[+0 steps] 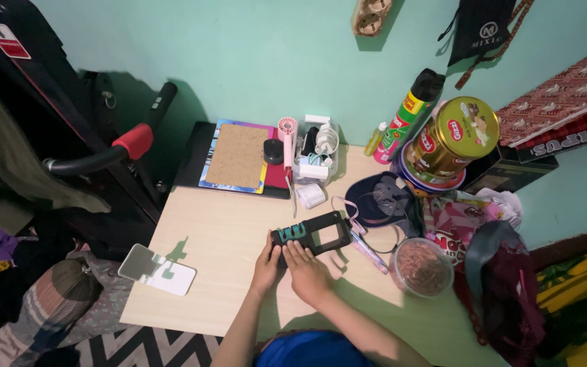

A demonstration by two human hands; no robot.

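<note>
Forearms: two bare arms rise from the bottom centre of the frame to the middle of the pale wooden tabletop [225,224].
Left hand: the left hand [267,264] curls around the near-left end of a black rectangular box with teal markings and a clear window [314,234], thumb on its end, fingers hidden beneath.
Right hand: the right hand [306,272] lies flat, fingers straight and close together, fingertips pressing the box's near edge.
Box position: centre of the frame, lying flat and angled on the tabletop, just left of a dark blue cap [382,200].
Progress: as a judgement, handling looks barely begun; the box appears closed and nothing has been taken out.
Count, hands: two, both on the one box.
Count, round containers: one clear plastic tub of reddish contents [421,265] at centre right, one gold round tin [453,136] at upper right.
Count, cans: one green and red spray can [409,115] leaning against the wall.
Count, stands: one white folding phone stand [157,270] at lower left.
Count, boards: one brown cork board [238,156] at upper centre.
</note>
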